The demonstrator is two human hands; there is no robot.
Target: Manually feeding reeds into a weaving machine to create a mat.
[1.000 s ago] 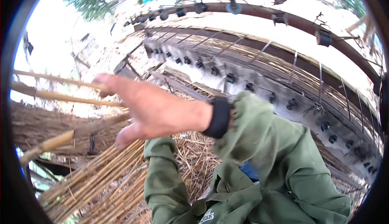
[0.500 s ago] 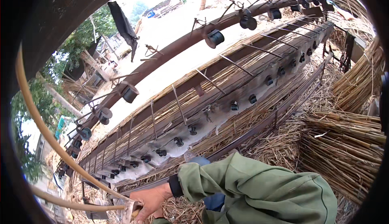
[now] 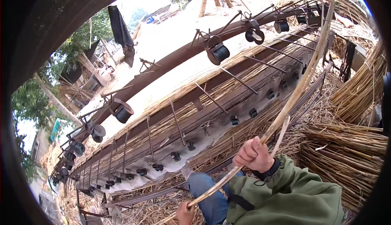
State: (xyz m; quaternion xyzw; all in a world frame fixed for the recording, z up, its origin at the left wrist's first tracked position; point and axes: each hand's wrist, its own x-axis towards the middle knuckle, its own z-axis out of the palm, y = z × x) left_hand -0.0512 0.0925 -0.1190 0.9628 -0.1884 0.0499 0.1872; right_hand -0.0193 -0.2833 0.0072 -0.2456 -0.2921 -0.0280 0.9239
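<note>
A long pale reed stalk (image 3: 303, 88) runs slantwise from the lower edge up past the far right end of the loom-like frame. My right hand (image 3: 254, 155) is wrapped round it near its middle, in front of the green sleeve. A short thin piece (image 3: 282, 135) sticks up beside the stalk at this fist. Lower down, my left hand (image 3: 185, 215) closes round the stalk's lower part, next to my blue-trousered knee. Beyond my hands lies the long wooden and metal frame (image 3: 220, 107), with reeds laid along it and dark spools (image 3: 218, 54) hanging from its curved rusty pipe.
Bundles of reeds (image 3: 346, 155) lie at the right, with another bundle (image 3: 360, 86) behind them. Loose straw (image 3: 150, 212) covers the ground. Metal rods (image 3: 238, 80) stick up in a row along the frame. A dark cloth (image 3: 121, 33) hangs at the upper left.
My hands have moved from the lower left toward the right. The curved stalks at the left have gone from there, and a stalk now slants across the right side in both hands.
</note>
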